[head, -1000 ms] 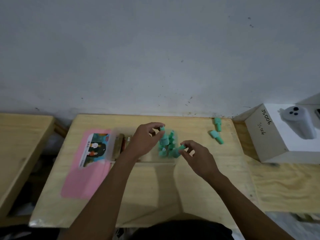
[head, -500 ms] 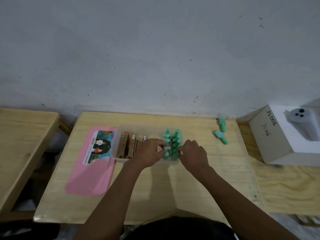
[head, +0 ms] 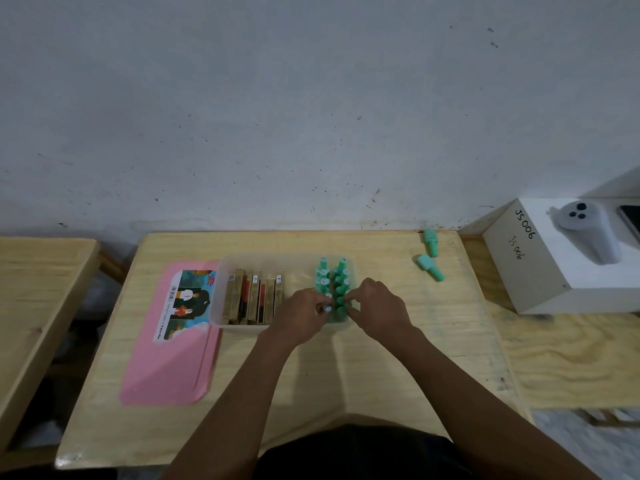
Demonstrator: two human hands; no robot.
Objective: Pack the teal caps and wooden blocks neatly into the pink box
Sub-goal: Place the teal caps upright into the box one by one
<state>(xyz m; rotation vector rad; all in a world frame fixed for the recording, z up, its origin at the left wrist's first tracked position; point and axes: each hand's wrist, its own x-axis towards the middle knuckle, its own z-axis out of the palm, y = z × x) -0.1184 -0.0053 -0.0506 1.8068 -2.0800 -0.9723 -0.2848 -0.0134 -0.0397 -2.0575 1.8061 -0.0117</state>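
Two front-to-back rows of teal plastic caps (head: 341,273) stand upright; fingers of left hand (head: 300,317) and right hand (head: 378,309) pinch the nearest ones.

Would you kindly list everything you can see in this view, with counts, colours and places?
table: one, light wood, centre
side table: one, light wood, left
box: one, translucent, mid-table
lid: one, pink with picture label, left of box
wooden blocks: several, brown, on edge in box's left part
packed teal caps: two rows, teal, upright in box's right part
loose teal caps: two, teal, table's far right
carton: one, white, marked JS006, right
controller: one, white, on the carton
left hand: pinches a near-end packed cap
right hand: fingertips at the caps, grip unclear
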